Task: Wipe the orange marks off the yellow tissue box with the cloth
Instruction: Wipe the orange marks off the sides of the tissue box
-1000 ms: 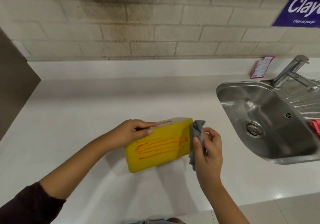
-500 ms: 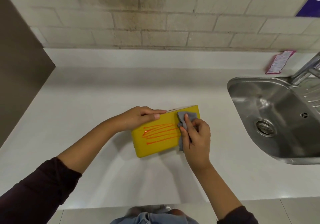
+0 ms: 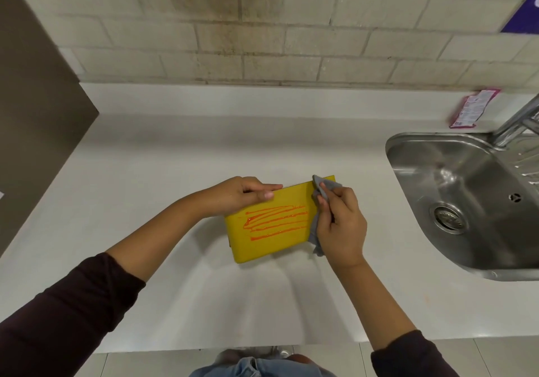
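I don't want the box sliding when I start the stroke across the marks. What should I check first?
1. Left hand grips the top edge of the yellow tissue box: ok.
2. Right hand pinches the cloth: ok.
3. Cloth lies against the box's right end, beside the orange marks: ok.
4. Left fingers sit above the marks, out of the cloth's path: ok.
5. Cloth damp enough: cannot tell.
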